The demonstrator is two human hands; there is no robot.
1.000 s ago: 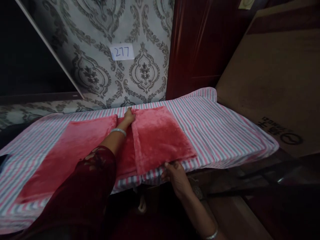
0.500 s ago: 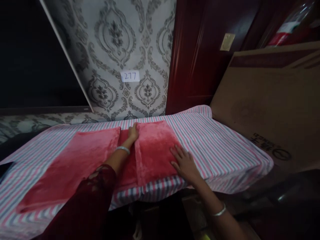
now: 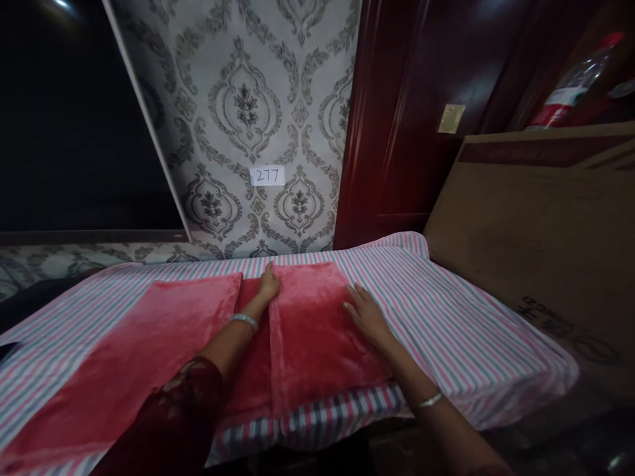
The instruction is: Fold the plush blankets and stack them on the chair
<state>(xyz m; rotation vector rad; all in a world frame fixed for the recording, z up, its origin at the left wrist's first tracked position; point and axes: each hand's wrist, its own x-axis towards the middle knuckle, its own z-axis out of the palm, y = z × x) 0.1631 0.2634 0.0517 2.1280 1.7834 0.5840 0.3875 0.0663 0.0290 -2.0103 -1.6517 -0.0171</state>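
Note:
A red plush blanket point(image 3: 317, 344) lies folded on a striped cloth, with its two side panels turned inward and a strip of the middle layer showing between them. My left hand point(image 3: 268, 285) rests at the far inner edge of the right panel, one finger stretched forward; its other fingers are partly hidden. Along that panel's outer right edge lies my right hand point(image 3: 368, 316), open, fingers spread on the plush. Each wrist wears a silver bangle.
The striped cloth point(image 3: 441, 317) covers the table and hangs over its front edge. A large cardboard box point(image 3: 536, 218) leans at the right, with a bottle point(image 3: 570, 89) behind it. At the left a dark screen point(image 3: 79, 132) stands before patterned wallpaper bearing a paper label point(image 3: 268, 175).
The view has tilted upward, so everything sits lower in the frame. My right hand has slid slightly forward along the panel's right edge. My left hand stays at the inner edge.

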